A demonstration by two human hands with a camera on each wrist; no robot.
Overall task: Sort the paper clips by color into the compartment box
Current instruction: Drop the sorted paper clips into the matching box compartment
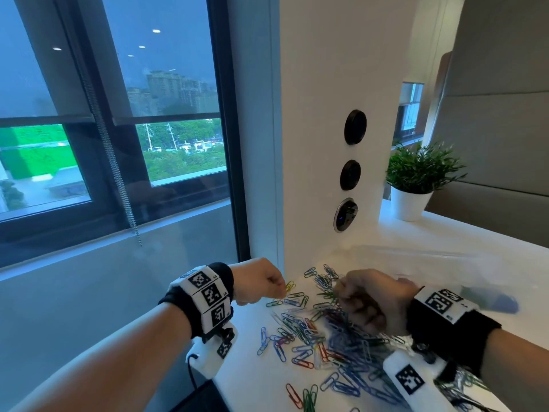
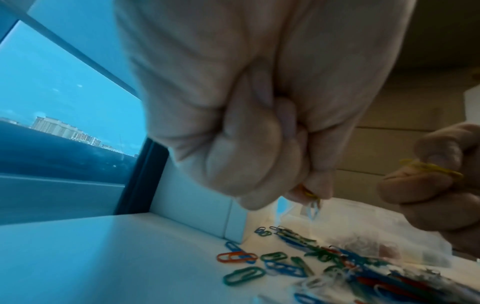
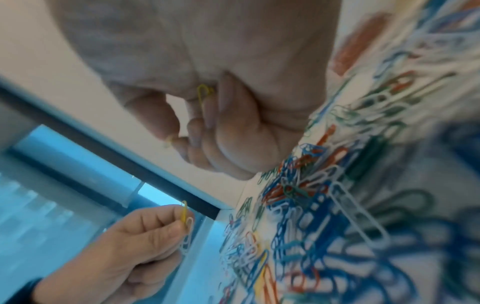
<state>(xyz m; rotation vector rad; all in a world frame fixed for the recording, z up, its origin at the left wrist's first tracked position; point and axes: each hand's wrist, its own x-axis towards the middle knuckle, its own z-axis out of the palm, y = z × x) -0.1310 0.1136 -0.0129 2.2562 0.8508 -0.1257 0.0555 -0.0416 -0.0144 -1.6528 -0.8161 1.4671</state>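
**Both hands lifted over a heap of coloured clips**

A smooth white counter (image 1: 255, 379) runs beside a dark-framed window (image 1: 113, 120) and a white panel carrying round black fittings (image 1: 355, 126). Farther back on it stands a spiky green plant in a plain white pot (image 1: 411, 203).

The paper clips (image 1: 332, 337) lie in a loose tangled heap on the counter: thin bent-wire loops in blue, green, red, white and a few yellow, thickest under the right hand and thinning to single clips toward the left edge.

The left hand (image 1: 258, 281) is raised above the counter's near-left part, its fingers (image 2: 259, 148) curled tight. Thumb and forefinger pinch a yellow clip (image 3: 184, 212), and a white clip (image 3: 189, 223) sits against it in the same pinch.

The right hand (image 1: 371, 298) hovers over the middle of the heap, also curled. Another yellow clip (image 3: 203, 92) is tucked between its fingers, and the left wrist view shows a yellow wire loop crossing the fingertips.

A clear, glossy plastic shape (image 1: 445, 260), blurred, lies on the counter behind the right hand; whether it is the compartment box cannot be told, and no compartments can be made out. Both wrists wear black bands with white square-patterned tags (image 1: 208, 295).
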